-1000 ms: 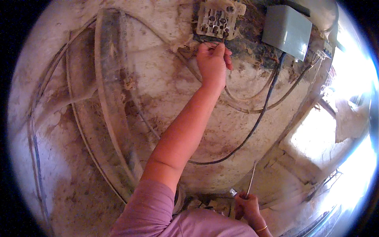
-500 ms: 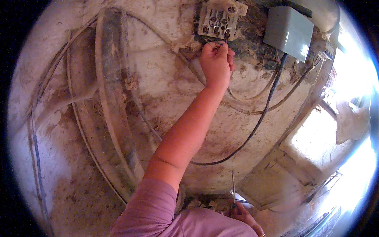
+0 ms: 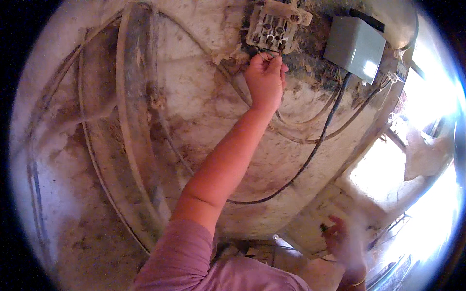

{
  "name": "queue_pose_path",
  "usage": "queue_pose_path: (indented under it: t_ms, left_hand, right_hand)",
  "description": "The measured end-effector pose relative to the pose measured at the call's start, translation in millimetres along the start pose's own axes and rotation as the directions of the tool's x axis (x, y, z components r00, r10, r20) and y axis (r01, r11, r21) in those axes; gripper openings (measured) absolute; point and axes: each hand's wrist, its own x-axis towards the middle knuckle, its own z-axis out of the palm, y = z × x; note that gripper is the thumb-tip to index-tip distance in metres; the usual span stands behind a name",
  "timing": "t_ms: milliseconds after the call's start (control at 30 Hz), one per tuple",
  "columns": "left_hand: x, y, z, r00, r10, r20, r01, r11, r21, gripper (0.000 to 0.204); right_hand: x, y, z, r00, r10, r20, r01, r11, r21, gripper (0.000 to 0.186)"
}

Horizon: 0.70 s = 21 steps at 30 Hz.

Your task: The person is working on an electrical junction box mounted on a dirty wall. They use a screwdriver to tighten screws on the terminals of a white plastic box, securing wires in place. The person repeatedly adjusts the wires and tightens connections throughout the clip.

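My left hand (image 3: 264,82) is raised with its fingers pinched on thin wires (image 3: 266,55) just under a dusty, open terminal block (image 3: 269,29) on the wall. My right hand (image 3: 342,237) is at the lower right, smeared by motion. A small dark object (image 3: 324,228) shows at its fingertips, and what it holds cannot be made out. A grey metal box (image 3: 347,41) is mounted to the right of the block, with a black cable (image 3: 313,160) hanging from it in a long loop.
Long curved strips (image 3: 125,106) and cables (image 3: 86,140) run down the stained wall on the left. A brighter cable end (image 3: 388,77) hangs right of the box. A bright opening (image 3: 432,97) is at the right rim. Clutter (image 3: 242,252) lies low behind my body.
My right hand has swung up and to the right, and the long metal shaft seen in it earlier no longer shows. My left hand stays pinched below the terminal block.
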Motion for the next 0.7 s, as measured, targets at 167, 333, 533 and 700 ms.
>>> queue_pose_path:
  t_ms: [167,333,533,700]
  left_hand:
    - [0.2,2.9,-0.6,0.998,-0.057,-0.009,0.056,0.998,-0.030,0.008]
    - [4.6,2.4,-4.4,0.999,-0.051,0.015,0.052,0.996,-0.078,0.010]
    - [3.8,4.9,-1.0,0.998,-0.064,0.023,0.065,0.996,-0.058,0.005]
    - [4.3,4.4,-4.9,0.997,-0.075,0.017,0.075,0.997,-0.012,0.012]
  right_hand:
    - [12.4,-65.0,-11.6,0.855,-0.372,-0.361,0.389,0.921,-0.026,0.036]
    - [24.3,-133.4,-14.6,0.758,-0.439,-0.483,0.332,0.897,-0.293,0.032]
    - [40.2,-180.0,1.8,0.535,-0.722,-0.439,0.335,0.658,-0.674,0.033]
    - [53.8,-186.9,-2.8,0.348,-0.898,-0.269,0.337,0.388,-0.858,0.033]
